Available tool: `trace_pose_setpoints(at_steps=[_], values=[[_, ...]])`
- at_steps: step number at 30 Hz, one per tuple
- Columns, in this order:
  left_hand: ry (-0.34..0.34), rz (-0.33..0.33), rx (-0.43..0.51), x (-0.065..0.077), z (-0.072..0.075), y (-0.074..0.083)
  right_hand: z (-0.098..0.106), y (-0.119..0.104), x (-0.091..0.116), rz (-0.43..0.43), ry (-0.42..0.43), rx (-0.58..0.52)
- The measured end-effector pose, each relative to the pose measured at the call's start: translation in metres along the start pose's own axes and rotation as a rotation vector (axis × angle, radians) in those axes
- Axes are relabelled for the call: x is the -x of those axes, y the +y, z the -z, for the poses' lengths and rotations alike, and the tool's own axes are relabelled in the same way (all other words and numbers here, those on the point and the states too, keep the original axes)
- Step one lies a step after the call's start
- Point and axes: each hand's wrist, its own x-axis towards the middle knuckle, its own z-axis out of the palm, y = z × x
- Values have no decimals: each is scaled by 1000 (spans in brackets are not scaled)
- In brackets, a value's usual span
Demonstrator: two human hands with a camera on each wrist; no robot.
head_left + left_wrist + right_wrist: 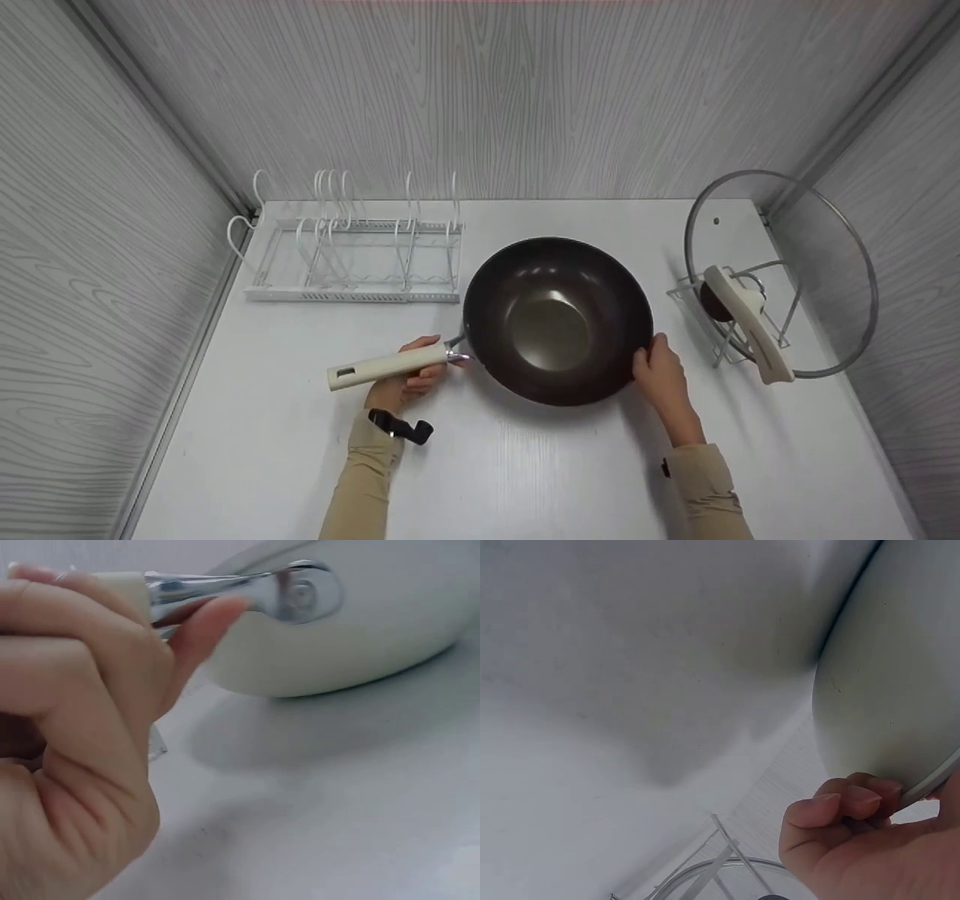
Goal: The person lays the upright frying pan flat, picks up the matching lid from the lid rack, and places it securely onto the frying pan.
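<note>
A dark-coated wok (555, 322) with a pale outer wall (360, 645) is between both hands. Its cream handle (386, 366) points to the left and joins the pan by a shiny metal neck (225, 592). My left hand (409, 381) grips the handle near that neck, fingers wrapped round it from below. At the right side of the rim, my right hand (664, 375) pinches the edge, thumb on the inside and fingers curled under the outer wall, as the right wrist view shows. Shadow lies on the table under the wok.
A white wire rack (352, 296) with upright hoops stands at the back left. On the right, a glass lid (817, 225) with a cream handle leans upright in a small wire stand (724, 349). Grey wood-grain walls (480, 97) enclose the white table (510, 480) at back and sides.
</note>
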Motion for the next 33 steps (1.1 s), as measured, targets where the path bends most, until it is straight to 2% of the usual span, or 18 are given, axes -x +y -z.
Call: trace_pose_setpoints(at_steps=[3, 5, 6, 9, 12, 17, 21, 28, 33], values=[[28, -122, 44, 8, 3, -13, -1, 1, 1, -16, -25, 2], [101, -188, 42, 12, 2, -20, -1, 1, 2, -26, -43, 8], [159, -205, 16, 13, 1, -23, -1, 1, 2, -30, -49, 11], [347, -175, -63, 14, -5, -29, 1, 1, 3, -35, -49, 29], [441, -70, -161, 14, -13, -32, 6, 1, 3, -44, -50, 60], [431, 92, -366, 13, -31, -33, 14, 0, 7, -64, -66, 99], [433, 165, -488, 10, -50, -30, 24, -4, 9, -59, -54, 109], [458, 179, -748, 3, -80, -20, 41, -13, 13, 6, 40, 118], [455, 147, -862, 1, -99, -13, 50, -21, 18, 86, 160, 119]])
